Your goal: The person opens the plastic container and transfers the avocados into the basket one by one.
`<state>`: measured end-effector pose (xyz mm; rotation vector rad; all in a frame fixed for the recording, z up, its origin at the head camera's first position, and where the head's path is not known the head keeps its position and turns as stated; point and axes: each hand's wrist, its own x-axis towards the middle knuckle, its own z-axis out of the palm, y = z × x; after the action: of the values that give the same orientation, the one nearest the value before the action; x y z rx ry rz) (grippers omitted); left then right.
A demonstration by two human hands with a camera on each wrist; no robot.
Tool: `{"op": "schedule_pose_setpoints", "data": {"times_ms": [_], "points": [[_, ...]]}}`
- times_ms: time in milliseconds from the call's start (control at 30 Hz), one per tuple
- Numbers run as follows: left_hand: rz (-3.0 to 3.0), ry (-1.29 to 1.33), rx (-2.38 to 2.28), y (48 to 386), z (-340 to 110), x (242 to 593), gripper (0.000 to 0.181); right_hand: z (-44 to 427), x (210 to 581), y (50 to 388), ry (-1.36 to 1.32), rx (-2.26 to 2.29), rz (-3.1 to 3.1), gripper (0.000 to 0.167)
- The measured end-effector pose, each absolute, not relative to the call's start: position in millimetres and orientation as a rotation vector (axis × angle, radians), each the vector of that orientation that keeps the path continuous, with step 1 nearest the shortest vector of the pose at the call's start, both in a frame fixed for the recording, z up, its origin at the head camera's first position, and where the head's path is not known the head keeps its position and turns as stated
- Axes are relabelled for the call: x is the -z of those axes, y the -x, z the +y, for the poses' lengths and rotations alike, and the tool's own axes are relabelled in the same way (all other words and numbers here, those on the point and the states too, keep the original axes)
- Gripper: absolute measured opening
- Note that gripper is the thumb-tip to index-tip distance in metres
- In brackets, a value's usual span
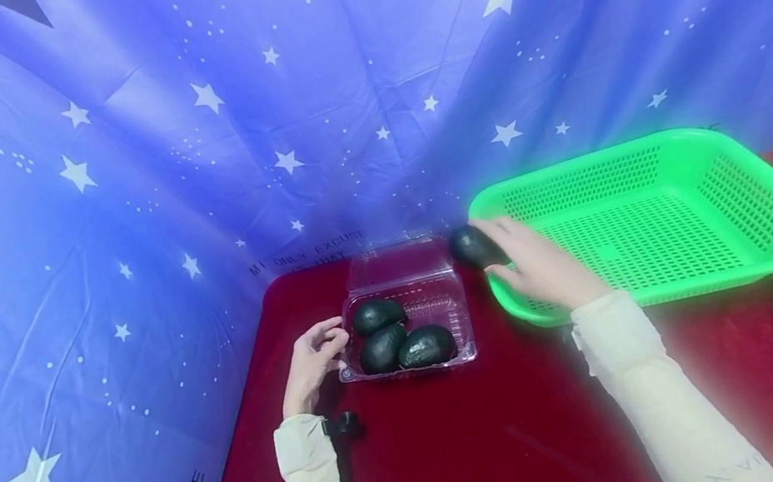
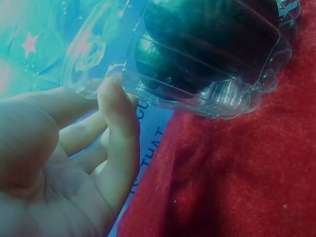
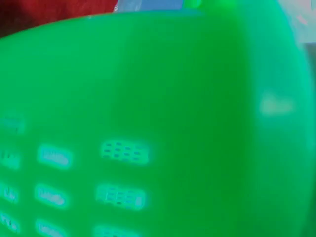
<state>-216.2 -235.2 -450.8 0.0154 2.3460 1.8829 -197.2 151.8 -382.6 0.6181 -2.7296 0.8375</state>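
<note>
In the head view a clear plastic container (image 1: 435, 305) with its lid raised at the back holds three dark avocados (image 1: 427, 346). The left hand (image 1: 310, 362) pinches the container's left edge between thumb and fingers; the left wrist view shows the thumb against the clear rim (image 2: 94, 84). The right hand (image 1: 537, 259) grips another dark avocado (image 1: 474, 246) above the gap between container and green basket, over the basket's left rim. The right wrist view shows only the green basket wall (image 3: 173, 89) close up, with neither hand nor avocado visible.
The green perforated basket (image 1: 667, 289) stands on the right of the red cloth (image 1: 449, 442). A blue curtain (image 1: 327, 56) with white stars hangs behind and along the left. A small black object (image 1: 346, 425) is at the left wrist.
</note>
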Motion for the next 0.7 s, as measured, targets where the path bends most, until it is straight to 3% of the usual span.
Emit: {"op": "schedule_pose_setpoints", "data": {"times_ms": [700], "points": [[2.304, 0.005, -1.887, 213, -233, 442, 0.046, 173, 388, 198, -0.504, -0.879, -2.744, 0.073]]}}
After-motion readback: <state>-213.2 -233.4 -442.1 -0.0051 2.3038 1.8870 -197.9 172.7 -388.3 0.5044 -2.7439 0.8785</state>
